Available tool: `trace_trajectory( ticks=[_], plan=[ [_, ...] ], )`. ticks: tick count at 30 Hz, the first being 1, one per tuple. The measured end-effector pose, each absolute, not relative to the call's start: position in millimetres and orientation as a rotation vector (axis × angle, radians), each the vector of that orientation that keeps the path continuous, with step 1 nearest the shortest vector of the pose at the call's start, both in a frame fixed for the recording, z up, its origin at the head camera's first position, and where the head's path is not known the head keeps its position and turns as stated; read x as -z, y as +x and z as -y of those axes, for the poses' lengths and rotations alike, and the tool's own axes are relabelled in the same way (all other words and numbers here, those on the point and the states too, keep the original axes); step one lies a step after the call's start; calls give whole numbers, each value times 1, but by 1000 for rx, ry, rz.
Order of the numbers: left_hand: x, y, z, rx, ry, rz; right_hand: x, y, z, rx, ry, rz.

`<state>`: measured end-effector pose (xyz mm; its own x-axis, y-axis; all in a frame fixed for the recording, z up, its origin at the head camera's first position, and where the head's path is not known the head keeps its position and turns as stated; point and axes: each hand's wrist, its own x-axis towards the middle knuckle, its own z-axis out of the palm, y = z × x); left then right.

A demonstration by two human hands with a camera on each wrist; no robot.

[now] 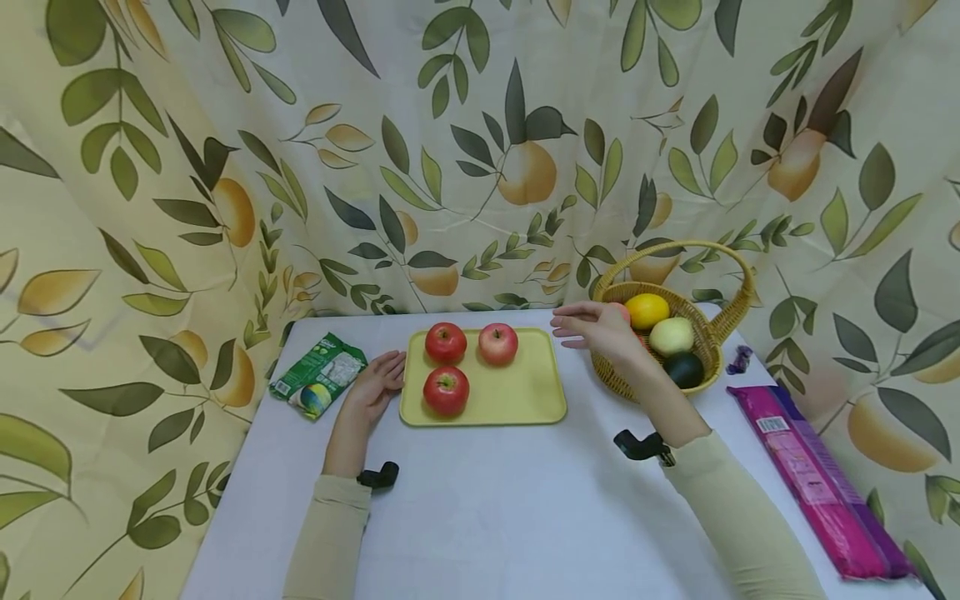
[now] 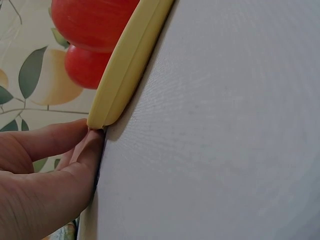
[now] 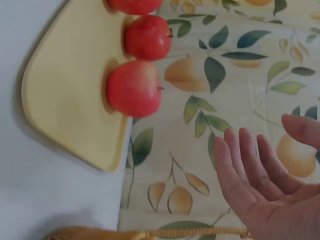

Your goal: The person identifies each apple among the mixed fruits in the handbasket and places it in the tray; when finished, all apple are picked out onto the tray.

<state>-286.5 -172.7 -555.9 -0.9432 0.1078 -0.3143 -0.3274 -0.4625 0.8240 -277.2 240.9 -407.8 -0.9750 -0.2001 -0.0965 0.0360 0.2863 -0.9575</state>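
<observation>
On the table lies a yellow tray point(image 1: 517, 396) bearing three red apples: one at back left point(image 1: 446, 343), one in front of it point(image 1: 446, 391), one paler at back right point(image 1: 497, 344). My left hand point(image 1: 372, 385) is at the tray's left edge, fingers extended; in the left wrist view its fingertips touch the tray's rim point(image 2: 117, 85). My right hand point(image 1: 600, 329) hovers between the tray and a wicker basket point(image 1: 618, 385), overlapping the basket's left rim. The right wrist view shows that hand point(image 3: 270, 192) with fingers spread and nothing in them.
In the basket are a yellow lemon-like fruit point(image 1: 648, 312), a pale round one point(image 1: 672, 337), a dark green one point(image 1: 684, 369) and something reddish partly hidden by my right hand. A green packet point(image 1: 318, 375) lies left, a pink-purple package point(image 1: 821, 483) right. A patterned curtain point(image 1: 480, 167) stands behind.
</observation>
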Motion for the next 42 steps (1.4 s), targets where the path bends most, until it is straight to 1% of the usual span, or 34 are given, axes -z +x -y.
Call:
trace_trajectory(
  ticks=[7, 14, 24, 30, 37, 40, 42],
  plan=[
    [552, -288, 169, -2447, -330, -1486, 398, -280, -273, 1717, -96, -2436],
    [556, -290, 169, -2448, -340, -1494, 397, -283, -295, 1683, -8, -2460],
    [565, -291, 170, -2463, -313, -1493, 416, -295, -330, 1637, 84, -2476],
    [564, -291, 172, -2462, -307, -1499, 421, -303, -342, 1508, 132, -2526],
    [562, -291, 173, -2465, -334, -1491, 442, -318, -367, 1372, 206, -2542],
    [562, -290, 174, -2456, -354, -1494, 449, -322, -377, 1368, 177, -2478],
    [561, -290, 174, -2457, -360, -1491, 454, -323, -382, 1396, 110, -2400]
  ],
)
